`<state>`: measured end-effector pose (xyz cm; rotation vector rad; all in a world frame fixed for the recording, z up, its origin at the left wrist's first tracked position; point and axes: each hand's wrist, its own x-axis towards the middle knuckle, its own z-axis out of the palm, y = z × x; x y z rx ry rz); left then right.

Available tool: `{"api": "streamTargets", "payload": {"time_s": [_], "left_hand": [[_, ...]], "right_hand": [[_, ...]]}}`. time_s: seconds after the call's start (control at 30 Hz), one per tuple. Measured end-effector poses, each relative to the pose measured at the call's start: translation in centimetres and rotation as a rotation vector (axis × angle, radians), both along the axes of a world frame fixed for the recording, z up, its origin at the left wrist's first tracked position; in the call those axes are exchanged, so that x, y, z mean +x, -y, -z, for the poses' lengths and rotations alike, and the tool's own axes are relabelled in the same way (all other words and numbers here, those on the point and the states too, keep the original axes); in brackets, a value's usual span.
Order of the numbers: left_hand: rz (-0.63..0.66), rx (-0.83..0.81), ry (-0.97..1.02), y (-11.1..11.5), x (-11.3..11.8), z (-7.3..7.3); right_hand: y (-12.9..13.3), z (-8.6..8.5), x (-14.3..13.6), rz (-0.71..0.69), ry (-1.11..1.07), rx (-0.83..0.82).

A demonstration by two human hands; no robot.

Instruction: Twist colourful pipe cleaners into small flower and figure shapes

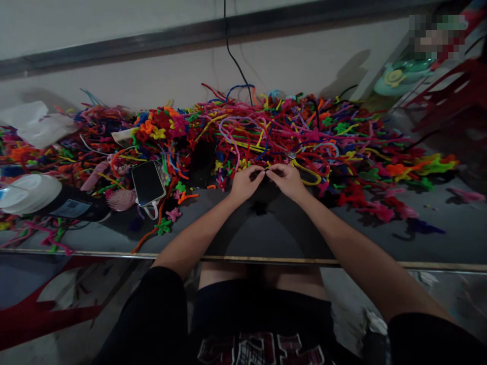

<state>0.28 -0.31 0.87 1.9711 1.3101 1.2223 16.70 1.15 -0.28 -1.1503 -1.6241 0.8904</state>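
My left hand point(245, 184) and my right hand point(287, 181) meet above the dark table at the front edge of a big pile of pipe cleaners point(243, 126). Thumb and forefinger are pinched together on each, the tips almost touching. Anything between them is too small and dim to make out. A small black fuzzy shape point(261, 207) lies on the tabletop just below my hands. Right beside my right hand are yellow handles point(310, 177), which look like those of scissors. A lilac pipe cleaner point(228, 126) curves through the pile behind my left hand.
To the left lie a phone point(148, 183), a pink bristled brush point(120, 199) and a tipped dark cup with a white lid point(32, 192). Finished fuzzy flowers point(164, 226) are scattered about. A black cable point(232, 56) hangs down the wall. Red chairs point(452, 96) stand at the right.
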Motion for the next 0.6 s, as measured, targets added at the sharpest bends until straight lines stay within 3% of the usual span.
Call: {"api": "streamTargets", "payload": {"time_s": [0.6], "left_hand": [[0.013,-0.010,-0.014,-0.02,-0.08,0.18]], "right_hand": [[0.03,0.01,0.08,-0.016,0.033,0.006]]}}
